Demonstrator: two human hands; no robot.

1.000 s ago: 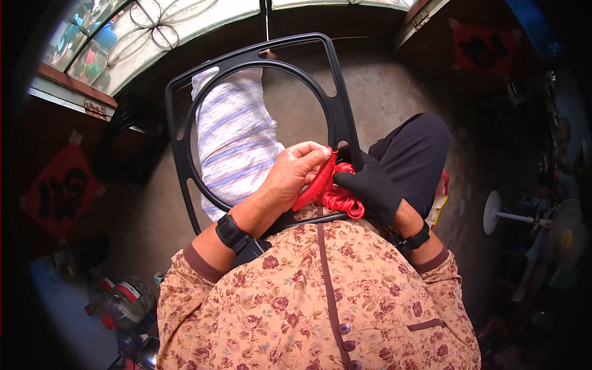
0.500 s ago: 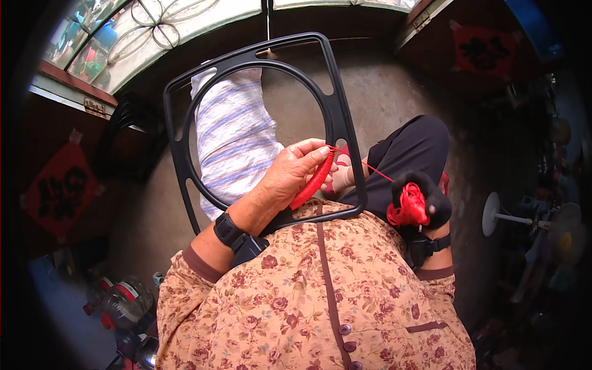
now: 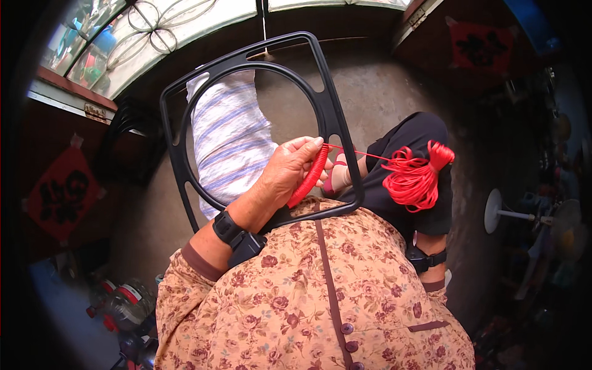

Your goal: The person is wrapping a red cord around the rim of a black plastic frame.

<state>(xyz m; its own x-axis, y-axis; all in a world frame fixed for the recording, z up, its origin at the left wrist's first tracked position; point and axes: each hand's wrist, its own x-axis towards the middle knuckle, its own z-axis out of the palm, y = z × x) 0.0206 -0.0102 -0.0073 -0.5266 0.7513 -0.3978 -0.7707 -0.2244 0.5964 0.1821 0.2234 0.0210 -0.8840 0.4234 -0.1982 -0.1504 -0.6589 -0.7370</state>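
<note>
A black plastic frame [image 3: 328,92] with a round ring inside a squarish outer rim leans against my lap. Part of its ring is wrapped in tight turns of red cord [image 3: 316,174]. My left hand [image 3: 290,165] is closed round this wrapped part, thumb and fingertip pinching where the last turn ends. From there a single strand runs taut to the right, into a loose looped bundle of red cord [image 3: 414,180]. My right hand [image 3: 438,217], in a dark glove, is at that bundle, its fingers mostly lost against the cord and dark trousers.
A striped white cloth [image 3: 228,132] lies over my left leg, behind the frame. Dark-trousered, my right knee [image 3: 422,126] is bent beneath the bundle. Plastic bottles [image 3: 129,302] stand at lower left. At right is a white round-ended object [image 3: 493,211].
The red bundle has swung up and right, its loops now spread out and the gloved hand less visible. The frame and left hand have shifted slightly left.
</note>
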